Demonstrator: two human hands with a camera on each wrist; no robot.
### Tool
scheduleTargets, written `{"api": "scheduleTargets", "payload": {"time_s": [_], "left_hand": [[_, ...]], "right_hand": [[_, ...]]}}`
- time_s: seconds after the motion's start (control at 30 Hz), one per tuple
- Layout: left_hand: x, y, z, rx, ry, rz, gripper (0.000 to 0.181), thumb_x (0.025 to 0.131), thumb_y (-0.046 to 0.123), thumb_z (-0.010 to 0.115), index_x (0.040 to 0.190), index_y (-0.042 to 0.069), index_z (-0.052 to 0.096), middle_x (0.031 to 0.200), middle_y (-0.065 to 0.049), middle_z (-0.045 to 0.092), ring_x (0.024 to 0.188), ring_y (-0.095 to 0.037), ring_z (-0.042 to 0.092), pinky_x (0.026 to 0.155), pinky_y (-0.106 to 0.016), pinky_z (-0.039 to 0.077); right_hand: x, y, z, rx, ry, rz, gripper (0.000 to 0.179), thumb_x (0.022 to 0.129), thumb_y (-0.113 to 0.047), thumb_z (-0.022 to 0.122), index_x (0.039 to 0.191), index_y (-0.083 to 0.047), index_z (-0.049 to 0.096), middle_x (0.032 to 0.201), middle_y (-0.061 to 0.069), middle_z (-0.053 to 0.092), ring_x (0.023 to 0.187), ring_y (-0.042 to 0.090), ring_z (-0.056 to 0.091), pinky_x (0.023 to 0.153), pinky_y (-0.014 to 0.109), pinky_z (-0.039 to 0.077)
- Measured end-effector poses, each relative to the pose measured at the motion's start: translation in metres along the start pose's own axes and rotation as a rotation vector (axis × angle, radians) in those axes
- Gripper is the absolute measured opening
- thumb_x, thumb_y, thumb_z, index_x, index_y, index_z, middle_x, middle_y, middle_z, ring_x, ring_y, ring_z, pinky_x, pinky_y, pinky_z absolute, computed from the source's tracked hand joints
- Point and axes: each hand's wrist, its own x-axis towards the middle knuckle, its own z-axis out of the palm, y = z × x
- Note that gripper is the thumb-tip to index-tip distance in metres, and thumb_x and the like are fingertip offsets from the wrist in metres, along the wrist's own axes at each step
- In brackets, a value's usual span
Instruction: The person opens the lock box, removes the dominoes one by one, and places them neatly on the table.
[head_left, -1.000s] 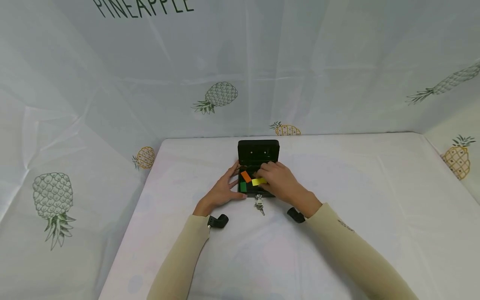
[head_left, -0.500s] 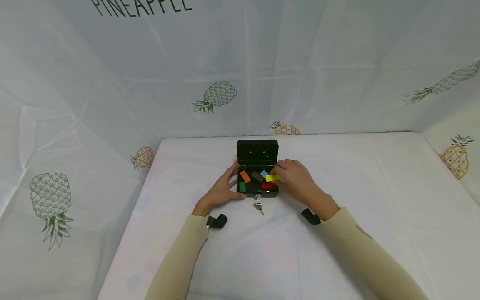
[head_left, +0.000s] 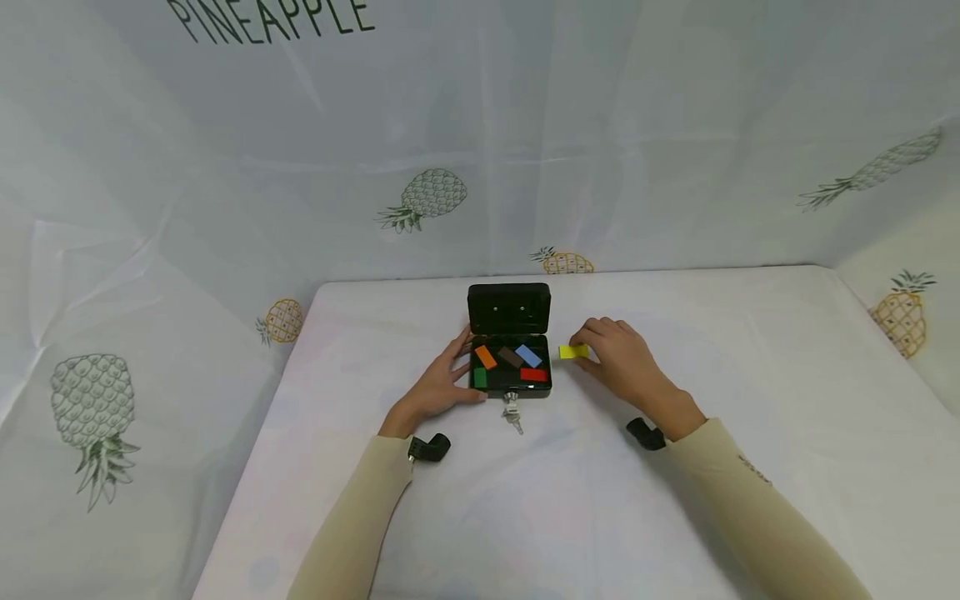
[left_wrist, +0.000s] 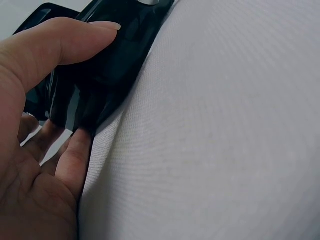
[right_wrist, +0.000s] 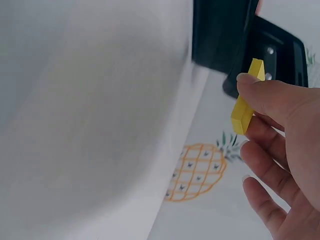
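Observation:
A small black cash box (head_left: 497, 389) stands on the table with its lid (head_left: 509, 308) raised. Inside lie an orange block (head_left: 485, 357), a brown block (head_left: 512, 357), a blue block (head_left: 528, 356), a red block (head_left: 534, 375) and a green block (head_left: 480, 377). Spread along the box's left side, the fingers of my left hand (head_left: 432, 394) touch it, while the thumb rests on its front. To the right of the box, my right hand (head_left: 621, 359) pinches a yellow block (right_wrist: 242, 113) between thumb and fingertips, above the table.
Keys (head_left: 513, 418) hang from the lock at the box's front and lie toward the near side. The table (head_left: 735, 400) has a white cloth, and a pineapple-printed sheet (head_left: 637, 150) rises behind it.
My right hand has moved right with the yellow block, from over the box to beside it. The brown, blue and red blocks have come into sight. My left hand stays at the box.

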Motion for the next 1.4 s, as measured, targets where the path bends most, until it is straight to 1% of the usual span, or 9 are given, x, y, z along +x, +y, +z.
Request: {"api": "scheduleTargets", "payload": {"time_s": [0.13, 0.23, 0.5, 0.63, 0.7, 1.03, 1.4], "left_hand": [[0.0, -0.001, 0.0, 0.009, 0.003, 0.007, 0.121, 0.084, -0.003, 0.086, 0.173, 0.022, 0.007, 0.174, -0.015, 0.02, 0.159, -0.035, 0.027, 0.125, -0.048, 0.038], [-0.001, -0.001, 0.0, 0.016, 0.009, -0.002, 0.122, 0.084, -0.002, 0.087, 0.172, 0.024, 0.008, 0.174, -0.014, 0.021, 0.159, -0.035, 0.029, 0.125, -0.047, 0.038], [-0.001, 0.0, 0.001, 0.017, 0.015, -0.008, 0.122, 0.083, -0.001, 0.088, 0.172, 0.024, 0.009, 0.173, -0.014, 0.024, 0.157, -0.036, 0.032, 0.124, -0.046, 0.039], [-0.001, 0.0, 0.001, 0.019, 0.014, -0.006, 0.122, 0.083, -0.001, 0.088, 0.173, 0.024, 0.009, 0.173, -0.014, 0.024, 0.156, -0.036, 0.033, 0.124, -0.046, 0.04], [-0.001, 0.0, 0.0, 0.016, 0.012, 0.002, 0.122, 0.083, -0.002, 0.087, 0.173, 0.022, 0.008, 0.173, -0.015, 0.024, 0.157, -0.037, 0.032, 0.124, -0.046, 0.04], [-0.002, 0.0, -0.001, 0.003, -0.006, 0.016, 0.121, 0.084, -0.003, 0.086, 0.172, 0.02, 0.007, 0.174, -0.013, 0.02, 0.16, -0.034, 0.026, 0.125, -0.045, 0.038], [-0.002, 0.0, 0.0, 0.012, 0.001, 0.002, 0.12, 0.085, -0.003, 0.086, 0.173, 0.021, 0.008, 0.174, -0.016, 0.02, 0.158, -0.037, 0.028, 0.124, -0.048, 0.039]], "right_hand": [[-0.003, 0.009, -0.002, -0.001, -0.011, 0.027, 0.027, 0.082, -0.011, 0.092, 0.105, -0.004, 0.078, 0.105, 0.008, 0.073, 0.097, 0.028, 0.066, 0.092, 0.047, 0.058], [-0.005, 0.015, -0.003, -0.008, -0.009, 0.034, 0.027, 0.082, -0.01, 0.092, 0.104, -0.003, 0.078, 0.104, 0.009, 0.073, 0.096, 0.029, 0.066, 0.091, 0.048, 0.059], [-0.009, 0.03, -0.003, -0.017, 0.028, 0.018, 0.023, 0.082, -0.006, 0.091, 0.101, -0.001, 0.078, 0.099, 0.009, 0.073, 0.092, 0.03, 0.066, 0.085, 0.05, 0.059], [-0.01, 0.034, -0.002, -0.023, 0.023, 0.025, 0.023, 0.083, -0.005, 0.09, 0.102, -0.001, 0.078, 0.099, 0.01, 0.073, 0.092, 0.03, 0.067, 0.085, 0.051, 0.059], [-0.01, 0.036, -0.001, -0.023, 0.014, 0.029, 0.023, 0.083, -0.006, 0.09, 0.102, -0.001, 0.078, 0.1, 0.01, 0.073, 0.093, 0.03, 0.067, 0.084, 0.051, 0.059], [-0.005, 0.049, 0.003, -0.018, -0.023, 0.037, 0.023, 0.084, -0.003, 0.089, 0.104, 0.0, 0.077, 0.101, 0.011, 0.072, 0.095, 0.032, 0.067, 0.083, 0.051, 0.059], [0.003, 0.062, 0.009, -0.005, -0.048, 0.043, 0.023, 0.084, -0.002, 0.088, 0.104, 0.001, 0.077, 0.104, 0.014, 0.073, 0.097, 0.034, 0.068, 0.085, 0.052, 0.06]]}}
